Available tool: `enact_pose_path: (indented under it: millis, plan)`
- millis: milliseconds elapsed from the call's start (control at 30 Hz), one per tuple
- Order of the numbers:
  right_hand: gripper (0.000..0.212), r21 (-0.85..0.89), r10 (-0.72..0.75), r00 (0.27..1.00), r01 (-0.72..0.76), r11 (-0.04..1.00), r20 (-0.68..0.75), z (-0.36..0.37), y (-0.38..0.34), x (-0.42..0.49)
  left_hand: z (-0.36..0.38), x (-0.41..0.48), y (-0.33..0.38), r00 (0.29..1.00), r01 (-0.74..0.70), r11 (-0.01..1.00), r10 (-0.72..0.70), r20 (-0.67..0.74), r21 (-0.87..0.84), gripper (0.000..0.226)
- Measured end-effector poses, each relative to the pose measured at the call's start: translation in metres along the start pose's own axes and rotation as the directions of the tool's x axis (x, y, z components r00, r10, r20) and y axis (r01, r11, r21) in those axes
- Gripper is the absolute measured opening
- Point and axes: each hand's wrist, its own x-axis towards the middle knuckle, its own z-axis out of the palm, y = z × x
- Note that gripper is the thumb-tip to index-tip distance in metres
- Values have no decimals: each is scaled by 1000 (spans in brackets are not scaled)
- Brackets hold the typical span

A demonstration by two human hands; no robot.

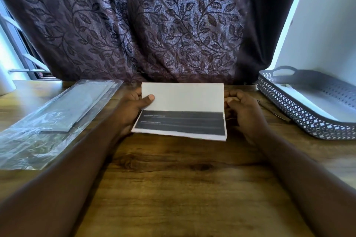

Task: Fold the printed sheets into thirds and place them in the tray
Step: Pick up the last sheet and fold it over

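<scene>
**Over the brown wooden table [183,179], a folded white printed sheet [183,100] between two hands**

At the far middle of the table we see the folded white printed sheet, held crosswise in front of the person. Its upper flap is plain white and lies turned over the rest. Below the flap a dark grey printed band shows, with two short lines of pale text that are too blurred for us to read. The near edge looks thick, as of several layers. We cannot tell if this edge rests on the wood or hangs just above it.

The left hand [133,106] grips the sheet at its left edge: the thumb presses on top of the white flap, and the other fingers go under the paper. The right hand [244,109] is at the right edge with its fingers curled close against the paper. We cannot tell whether it really pinches the sheet or only touches it.

To the right, well apart from the sheet, stands a grey perforated plastic tray [308,121] with a handle hole in its far wall, and white paper [316,102] lies inside it. To the left a clear plastic sleeve [57,113] with pale paper in it lies flat on the table. Behind the table hangs a dark purple curtain with a leaf pattern [144,25].
</scene>
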Motion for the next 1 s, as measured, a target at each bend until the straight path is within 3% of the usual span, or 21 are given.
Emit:
enact_pose_path:
  millis: [100, 233, 433, 567, 700, 900, 1000]
  plan:
    - [38, 96, 80, 969, -105, 990, 234, 1, -2, -4, 1, 0, 3, 999, 15, 986, -23, -48, -164, 23]
    - [67, 60, 9, 929, -33, 998, 370, 2, 1, -5, 2, 0, 1, 998, 61, 972, -61, 4, -227, 27]
    - [45, 114, 28, 959, -63, 991, 282, 6, -3, -8, 10, -5, 3, 992, 123, 969, -121, 24, -215, 31]
    - [33, 118, 67, 972, -96, 988, 225, 7, 0, -5, 12, -6, 4, 986, 163, 958, -148, 80, -234, 56]
    - [28, 110, 70, 979, -92, 990, 189, 6, 1, -5, 15, -10, 3, 987, 134, 981, -119, 110, -141, 21]
    - [22, 230, 83, 995, -93, 969, 49, 1, -7, -5, 23, -17, 3, 962, 122, 992, -129, 239, 45, 32]
    - [29, 406, 79, 994, -102, 908, 73, 0, -11, -8, 39, -21, 2, 966, 90, 996, -86, 244, -8, 30]
